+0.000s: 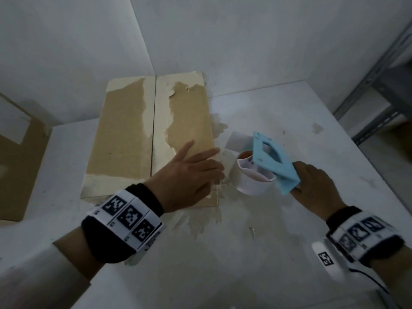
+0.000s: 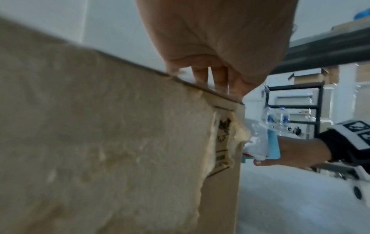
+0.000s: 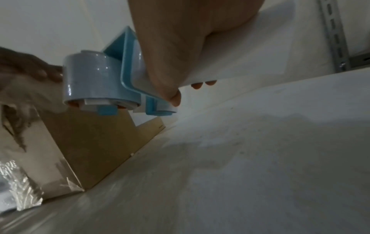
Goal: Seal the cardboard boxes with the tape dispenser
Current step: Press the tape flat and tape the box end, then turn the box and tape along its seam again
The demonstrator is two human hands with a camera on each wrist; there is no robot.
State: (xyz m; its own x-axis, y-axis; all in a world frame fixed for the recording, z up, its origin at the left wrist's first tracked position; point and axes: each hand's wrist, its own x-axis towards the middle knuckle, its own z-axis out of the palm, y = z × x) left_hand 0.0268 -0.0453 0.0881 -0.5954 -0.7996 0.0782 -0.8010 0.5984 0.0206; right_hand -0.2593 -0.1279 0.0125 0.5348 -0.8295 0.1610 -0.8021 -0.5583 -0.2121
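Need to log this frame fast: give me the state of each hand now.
Left hand: open, fingers straight, resting flat on the cardboard box at its near right corner.
Right hand: closed, gripping the blue tape dispenser beside the box.

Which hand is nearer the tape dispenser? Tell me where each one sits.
Right. The right hand grips the blue tape dispenser by its handle, beside the box. The left hand rests flat on the cardboard box top, fingertips just short of the tape roll.
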